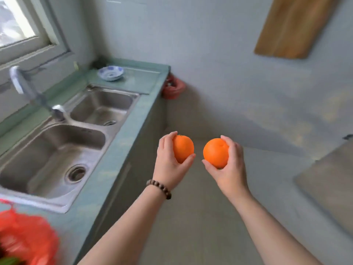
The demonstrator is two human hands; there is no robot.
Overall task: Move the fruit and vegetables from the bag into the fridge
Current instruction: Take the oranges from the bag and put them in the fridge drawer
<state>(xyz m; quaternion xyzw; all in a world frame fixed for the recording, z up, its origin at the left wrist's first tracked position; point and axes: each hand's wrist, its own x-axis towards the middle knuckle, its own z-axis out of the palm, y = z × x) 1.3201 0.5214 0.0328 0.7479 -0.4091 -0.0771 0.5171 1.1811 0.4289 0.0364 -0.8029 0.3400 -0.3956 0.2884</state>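
My left hand grips one orange, held out over the floor beside the counter. A second orange sits in my right hand, a short gap away from the first. The red plastic bag lies on the counter at the bottom left corner, blurred, with something green showing at its lower edge. No fridge can be made out with certainty.
A steel double sink with a tap fills the green counter on the left. A blue-and-white bowl stands at the counter's far end. A wooden board hangs on the wall. A grey surface juts in at right.
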